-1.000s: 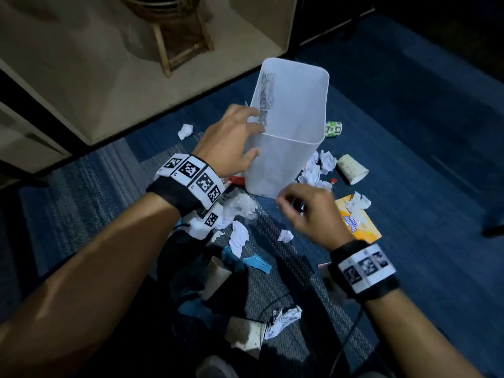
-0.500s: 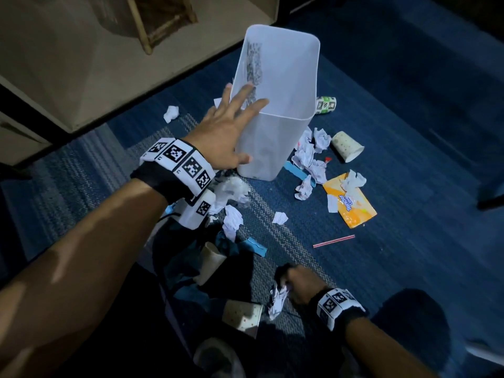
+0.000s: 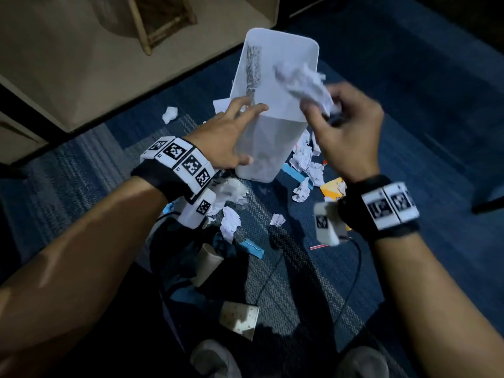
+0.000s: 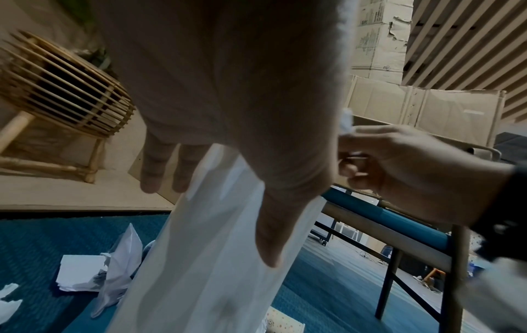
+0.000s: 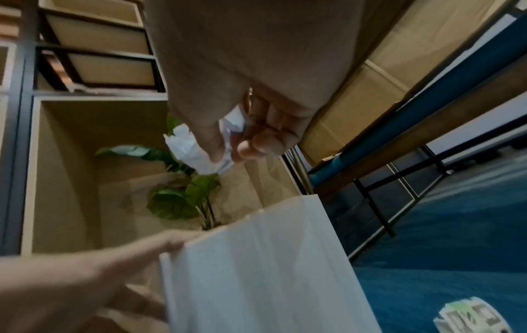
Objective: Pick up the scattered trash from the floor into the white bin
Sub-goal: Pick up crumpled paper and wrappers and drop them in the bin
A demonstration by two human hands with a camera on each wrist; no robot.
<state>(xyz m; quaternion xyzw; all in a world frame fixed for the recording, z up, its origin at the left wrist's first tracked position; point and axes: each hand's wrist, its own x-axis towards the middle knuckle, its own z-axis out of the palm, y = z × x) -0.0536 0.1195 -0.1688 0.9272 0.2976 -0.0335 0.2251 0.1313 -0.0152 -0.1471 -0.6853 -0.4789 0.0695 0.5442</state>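
Observation:
The white bin [image 3: 260,148] stands tilted on the blue carpet. My left hand [image 3: 231,132] rests against its near-left side, straight fingers over the rim and thumb on the outer wall [image 4: 214,259]. My right hand [image 3: 327,110] pinches a crumpled white paper [image 3: 305,83] and holds it over the right part of the bin's mouth. In the right wrist view the paper [image 5: 193,151] sticks out from between thumb and curled fingers [image 5: 256,144], above the bin's rim [image 5: 285,200]. The bin's inside is mostly hidden.
Crumpled papers [image 3: 305,159], an orange packet [image 3: 334,186], a blue scrap [image 3: 252,248], a cardboard tube [image 3: 208,263], a flattened cup [image 3: 238,320] and a red straw [image 3: 319,246] lie around. A wooden stool [image 3: 161,20] stands on the beige platform behind. My shoes [image 3: 215,358] show below.
My right hand came up from the floor near my feet with the crumpled paper to the bin's mouth. My left hand stayed on the bin.

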